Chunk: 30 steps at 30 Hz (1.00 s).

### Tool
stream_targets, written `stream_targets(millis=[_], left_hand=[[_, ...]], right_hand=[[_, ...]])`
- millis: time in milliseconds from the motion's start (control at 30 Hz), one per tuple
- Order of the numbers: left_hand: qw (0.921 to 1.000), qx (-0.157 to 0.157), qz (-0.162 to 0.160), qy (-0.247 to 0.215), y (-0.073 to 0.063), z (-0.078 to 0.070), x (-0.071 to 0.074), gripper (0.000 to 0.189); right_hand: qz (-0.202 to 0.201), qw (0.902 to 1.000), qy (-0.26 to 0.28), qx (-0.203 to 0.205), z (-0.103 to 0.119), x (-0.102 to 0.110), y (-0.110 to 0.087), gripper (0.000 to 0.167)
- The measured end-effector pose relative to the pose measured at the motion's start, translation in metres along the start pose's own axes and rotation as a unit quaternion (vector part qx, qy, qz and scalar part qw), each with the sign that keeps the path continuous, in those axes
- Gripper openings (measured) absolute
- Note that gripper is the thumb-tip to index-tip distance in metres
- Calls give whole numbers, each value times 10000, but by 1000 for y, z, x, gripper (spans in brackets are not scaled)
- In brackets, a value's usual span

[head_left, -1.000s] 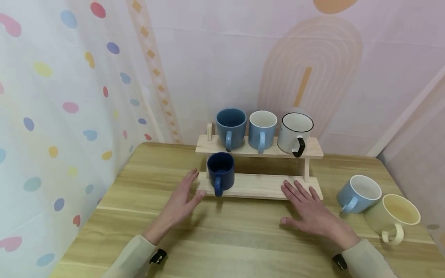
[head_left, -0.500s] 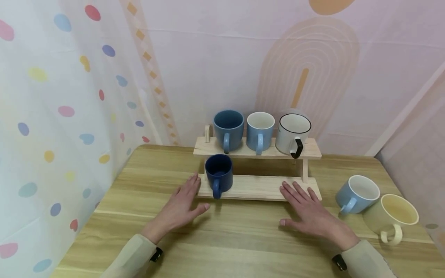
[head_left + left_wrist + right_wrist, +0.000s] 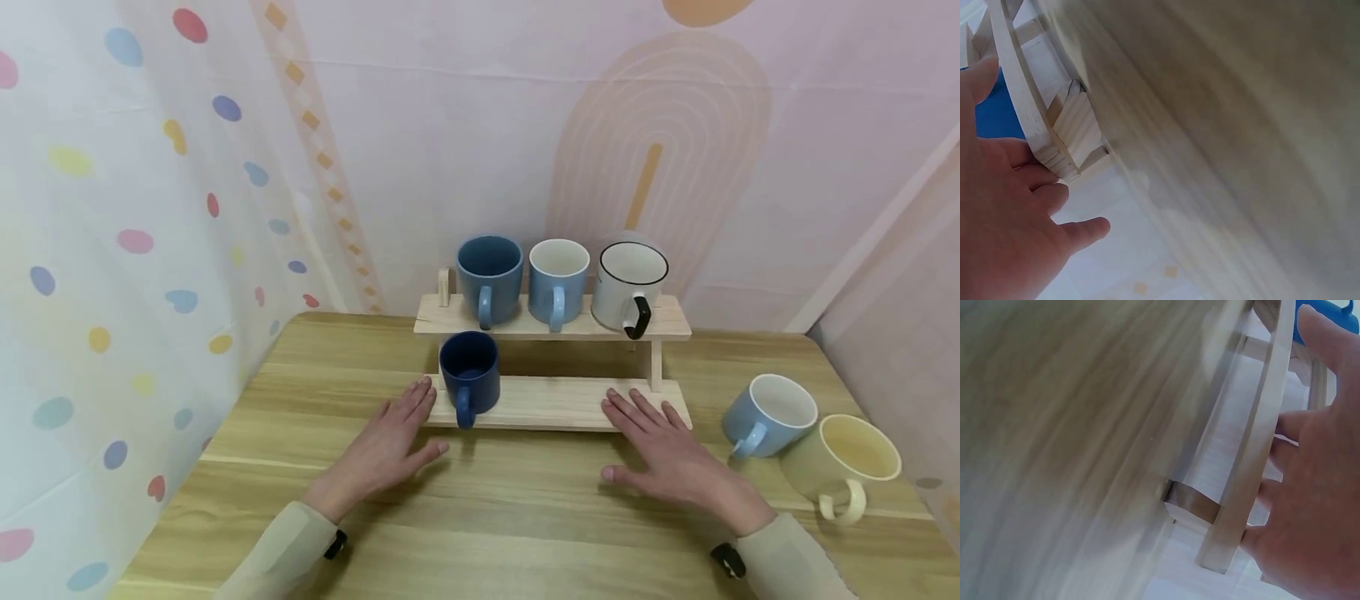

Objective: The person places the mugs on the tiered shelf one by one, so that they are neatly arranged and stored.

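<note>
Behind my bare fingers (image 3: 417, 403), both my sleeves (image 3: 281, 546) are pale beige; on each one's thumb side shows a small black piece (image 3: 335, 544).

Your right hand (image 3: 1316, 500) rests on the pale wooden rack (image 3: 1259, 437), standing on a wood-grain table (image 3: 1072, 425); a blue mug (image 3: 1336, 314), partly hidden, sits to your hand's left.

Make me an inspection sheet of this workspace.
Surface: wood-grain table.
Job's things: wooden rack; grey-blue mug, light-blue mug and white mug on its upper shelf; dark-blue mug on its lower shelf; second light-blue mug and cream mug on the table, right of the rack.
Clutter: nothing seen.
Hands: left hand at the lower shelf's left end, right hand near its right end; neither holds a mug.
Cables: nothing seen.
Surroundings: patterned fabric behind and left.
</note>
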<state>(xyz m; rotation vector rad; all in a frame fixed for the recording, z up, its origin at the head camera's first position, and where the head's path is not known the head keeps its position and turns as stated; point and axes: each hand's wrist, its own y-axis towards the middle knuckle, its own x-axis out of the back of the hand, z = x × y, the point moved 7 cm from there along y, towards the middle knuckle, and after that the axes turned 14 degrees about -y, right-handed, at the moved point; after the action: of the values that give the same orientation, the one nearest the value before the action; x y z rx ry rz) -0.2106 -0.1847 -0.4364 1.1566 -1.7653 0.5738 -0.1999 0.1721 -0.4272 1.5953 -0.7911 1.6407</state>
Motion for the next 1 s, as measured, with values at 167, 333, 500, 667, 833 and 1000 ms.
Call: stream_targets(millis=[167,333,500,667,833,1000], left_hand=[[9999,-40,100,34,4,-1,1,82],[9998,4,172,-88,5,0,1,82],[9997,87,200,-143,4,1,2,82],[9993,85,102,-357,4,0,5,81],[9991,29,26,-431,3,0,5,81],[9987,-17,22,-501,4,2,3,81]], right_hand=[[-114,9994,287,-171,-2,1,-2,84],[-527,9946,801,-391,-4,5,-12,76],[-1199,9881,786,-555,-8,21,-30,61],[-1554,9834,645,-677,-8,35,-46,57],[-1851,9743,766,-1034,-12,43,-65,61],[-2228,9594,916,-1468,-25,52,-93,53]])
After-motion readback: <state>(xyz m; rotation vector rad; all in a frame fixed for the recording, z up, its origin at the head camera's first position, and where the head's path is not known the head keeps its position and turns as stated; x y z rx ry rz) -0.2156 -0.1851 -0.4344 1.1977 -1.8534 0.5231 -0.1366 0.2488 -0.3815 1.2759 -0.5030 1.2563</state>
